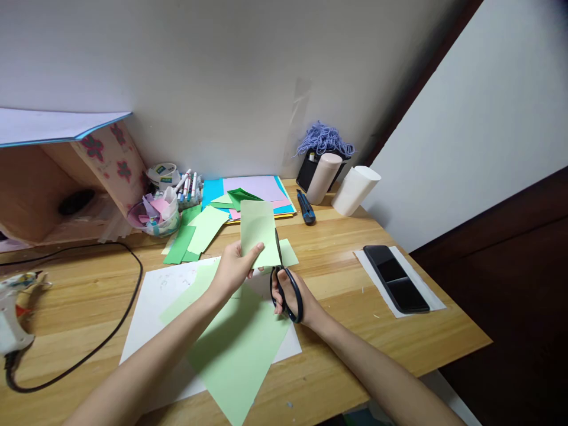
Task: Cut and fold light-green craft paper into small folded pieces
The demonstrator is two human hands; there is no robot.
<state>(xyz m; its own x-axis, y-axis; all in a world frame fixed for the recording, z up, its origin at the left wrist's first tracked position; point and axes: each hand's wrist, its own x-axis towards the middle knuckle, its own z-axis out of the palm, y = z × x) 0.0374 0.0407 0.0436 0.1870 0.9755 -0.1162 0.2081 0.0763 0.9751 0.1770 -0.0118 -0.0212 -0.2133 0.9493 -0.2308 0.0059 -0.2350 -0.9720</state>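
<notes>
My left hand [234, 269] pinches the lower edge of a light green paper strip [258, 231] and holds it upright above the wooden desk [350, 278]. My right hand [290, 299] has its fingers through the black handles of the scissors [284, 284], whose blades run up along the strip's right edge. Below both hands a large light green sheet [237, 349] lies on a white sheet [155, 307].
Green paper offcuts [195, 234] and a stack of coloured paper [255, 192] lie behind. A utility knife [306, 208], two white cups [355, 189], a phone [396, 278] on paper sit right. A glue gun [15, 313] with black cable [128, 296], markers [186, 184] and tape are left.
</notes>
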